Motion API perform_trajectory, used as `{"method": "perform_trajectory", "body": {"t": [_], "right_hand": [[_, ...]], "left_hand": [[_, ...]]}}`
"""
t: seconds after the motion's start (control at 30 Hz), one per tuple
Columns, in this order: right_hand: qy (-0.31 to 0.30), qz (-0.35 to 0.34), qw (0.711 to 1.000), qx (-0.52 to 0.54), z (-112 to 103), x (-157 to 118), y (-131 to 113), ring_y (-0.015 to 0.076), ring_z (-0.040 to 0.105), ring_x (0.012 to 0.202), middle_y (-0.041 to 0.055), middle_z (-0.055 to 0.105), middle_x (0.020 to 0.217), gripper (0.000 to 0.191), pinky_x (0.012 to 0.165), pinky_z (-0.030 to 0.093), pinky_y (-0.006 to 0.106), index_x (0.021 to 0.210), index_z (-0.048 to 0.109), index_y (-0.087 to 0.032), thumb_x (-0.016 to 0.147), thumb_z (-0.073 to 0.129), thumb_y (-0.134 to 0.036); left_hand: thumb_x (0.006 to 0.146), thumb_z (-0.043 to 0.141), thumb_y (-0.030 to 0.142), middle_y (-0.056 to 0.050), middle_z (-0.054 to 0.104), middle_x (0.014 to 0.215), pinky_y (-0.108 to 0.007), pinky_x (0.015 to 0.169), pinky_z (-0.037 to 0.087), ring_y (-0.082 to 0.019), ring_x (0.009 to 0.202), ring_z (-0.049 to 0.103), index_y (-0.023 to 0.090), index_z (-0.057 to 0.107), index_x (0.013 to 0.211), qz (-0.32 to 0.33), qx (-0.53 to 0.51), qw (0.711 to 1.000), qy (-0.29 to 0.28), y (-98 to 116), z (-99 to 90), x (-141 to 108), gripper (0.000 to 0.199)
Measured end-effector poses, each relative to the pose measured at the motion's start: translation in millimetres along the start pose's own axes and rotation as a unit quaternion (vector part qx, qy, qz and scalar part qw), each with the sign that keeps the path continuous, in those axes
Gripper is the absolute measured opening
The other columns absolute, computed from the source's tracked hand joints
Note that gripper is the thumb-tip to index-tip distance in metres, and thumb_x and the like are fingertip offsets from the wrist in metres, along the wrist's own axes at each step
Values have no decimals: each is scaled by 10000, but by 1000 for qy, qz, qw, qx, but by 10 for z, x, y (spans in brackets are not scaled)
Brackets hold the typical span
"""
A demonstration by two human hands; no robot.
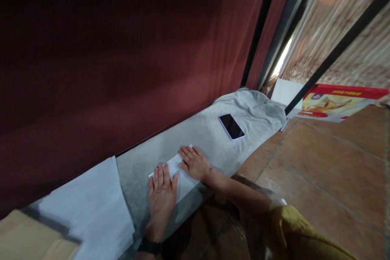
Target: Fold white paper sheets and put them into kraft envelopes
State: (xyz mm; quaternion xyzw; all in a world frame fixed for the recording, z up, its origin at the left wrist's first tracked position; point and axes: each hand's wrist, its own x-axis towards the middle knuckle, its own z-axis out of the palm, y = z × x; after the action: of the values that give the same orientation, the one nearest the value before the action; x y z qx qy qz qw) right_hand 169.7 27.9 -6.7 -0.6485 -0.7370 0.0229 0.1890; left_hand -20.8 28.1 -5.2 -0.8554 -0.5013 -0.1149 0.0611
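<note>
A white sheet of paper, seemingly folded, lies on a narrow surface covered with grey cloth. My left hand rests flat on the sheet's left end, fingers stretched out, with a dark band at the wrist. On its right end lies my right hand, also flat with the fingers extended. Parts of the paper are hidden beneath both hands. Beyond my right hand, a phone with a dark screen and a pale case lies on the cloth.
Stacked white papers lie at the left, beside a tan cardboard piece. A dark red panel rises behind the surface. A black pole slants down at the right, before a red and yellow printed box on the tiled floor.
</note>
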Motion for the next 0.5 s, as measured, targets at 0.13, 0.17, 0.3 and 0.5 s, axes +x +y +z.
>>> {"method": "perform_trajectory", "body": {"t": [0.13,0.17,0.3,0.5], "right_hand": [[-7,0,1000,-6,-10,26,72,246,380,1485,91,386,1620,605,1250,238,456,1539,421,-157,1072,312,-526],[-10,-1,1000,-10,-15,23,101,247,378,1486,91,382,1621,611,1252,234,456,1542,416,-153,1072,307,-527],[-21,12,999,-31,-61,-12,273,258,379,1486,92,365,1626,606,1254,227,460,1561,386,-142,1072,319,-494],[-12,55,997,-57,-179,-84,425,310,352,1499,132,350,1623,592,1247,219,524,1585,344,-124,1061,344,-400]], "left_hand": [[1028,247,491,-283,408,1566,-571,1201,316,-369,1471,394,1,394,1519,-36,-9,999,17,-106,73,-21,710],[1026,243,508,-278,405,1570,-565,1204,313,-368,1474,389,4,389,1523,-42,-9,999,18,-122,86,-32,723],[1025,252,533,-265,403,1576,-559,1207,308,-366,1477,383,8,388,1525,-62,-1,998,11,-135,93,-62,737],[1019,340,441,-257,407,1574,-586,1233,238,-353,1500,346,12,416,1508,-114,2,993,-8,-14,-69,-30,655]]}}
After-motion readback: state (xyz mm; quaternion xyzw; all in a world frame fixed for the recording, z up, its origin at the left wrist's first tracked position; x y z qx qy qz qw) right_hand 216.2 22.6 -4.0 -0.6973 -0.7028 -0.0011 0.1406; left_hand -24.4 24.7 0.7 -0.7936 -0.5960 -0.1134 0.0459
